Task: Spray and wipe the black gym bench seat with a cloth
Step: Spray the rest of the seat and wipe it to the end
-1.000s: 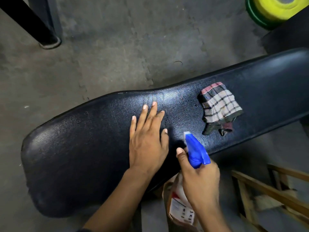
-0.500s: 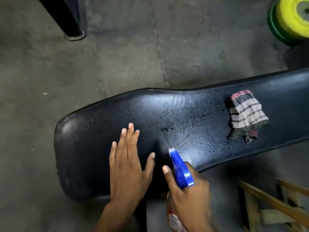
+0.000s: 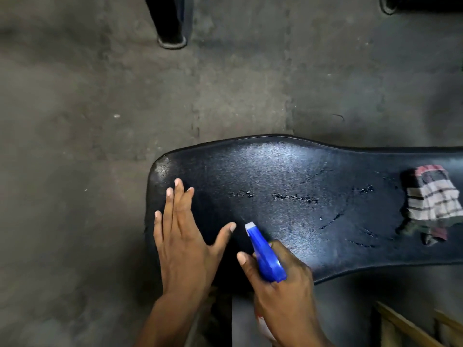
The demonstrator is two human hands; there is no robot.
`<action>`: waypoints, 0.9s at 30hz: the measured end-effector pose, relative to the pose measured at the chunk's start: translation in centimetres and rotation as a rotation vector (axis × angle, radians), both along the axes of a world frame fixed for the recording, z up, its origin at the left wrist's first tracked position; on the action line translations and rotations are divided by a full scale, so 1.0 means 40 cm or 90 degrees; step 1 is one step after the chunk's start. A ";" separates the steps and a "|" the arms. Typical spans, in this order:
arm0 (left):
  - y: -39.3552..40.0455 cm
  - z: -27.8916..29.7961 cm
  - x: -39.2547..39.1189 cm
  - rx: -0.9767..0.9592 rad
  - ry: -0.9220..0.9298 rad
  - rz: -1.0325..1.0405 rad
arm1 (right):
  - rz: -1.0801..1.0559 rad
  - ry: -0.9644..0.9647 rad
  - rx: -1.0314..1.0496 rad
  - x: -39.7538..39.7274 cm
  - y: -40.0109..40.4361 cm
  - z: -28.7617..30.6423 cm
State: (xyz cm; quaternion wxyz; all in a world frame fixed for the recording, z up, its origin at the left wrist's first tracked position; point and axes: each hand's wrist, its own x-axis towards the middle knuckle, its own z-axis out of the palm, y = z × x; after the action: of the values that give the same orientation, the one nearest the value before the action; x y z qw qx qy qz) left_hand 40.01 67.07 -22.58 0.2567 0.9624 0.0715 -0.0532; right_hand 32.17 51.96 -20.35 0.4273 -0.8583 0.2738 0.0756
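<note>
The black gym bench seat (image 3: 280,171) runs from the centre to the right edge, with wet droplets across its middle. My left hand (image 3: 184,239) lies flat and open on the seat's left end, fingers spread. My right hand (image 3: 280,284) grips a spray bottle with a blue trigger head (image 3: 265,254), its white nozzle pointing up-left over the seat. The bottle's body is mostly hidden below my hand. A checked cloth (image 3: 432,204), crumpled, lies on the seat at the far right, apart from both hands.
Grey concrete floor (image 3: 100,121) surrounds the bench. A black equipment leg (image 3: 171,26) stands at the top centre. Another dark base (image 3: 390,6) sits at the top right. A wooden frame (image 3: 411,326) is at the bottom right.
The view has shifted left, so the bench and cloth appear further right. My left hand has slid toward the seat's left end. More droplets show on the seat's middle.
</note>
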 end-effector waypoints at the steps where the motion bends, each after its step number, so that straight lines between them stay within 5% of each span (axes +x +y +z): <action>1: 0.013 0.000 -0.003 -0.002 0.001 0.010 | 0.021 0.000 0.006 0.003 0.014 0.000; 9: 0.079 -0.003 -0.020 -0.035 0.009 0.042 | 0.132 -0.007 0.047 0.026 0.110 0.026; 27: -0.171 0.074 -0.012 -0.093 0.040 -0.167 | -0.056 -0.097 0.045 -0.017 -0.089 0.058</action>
State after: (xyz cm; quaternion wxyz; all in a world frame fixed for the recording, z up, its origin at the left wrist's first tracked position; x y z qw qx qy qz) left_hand 39.53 60.22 -19.62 0.3148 0.9400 -0.0508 -0.1215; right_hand 31.49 48.39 -18.01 0.4799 -0.8330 0.2753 0.0004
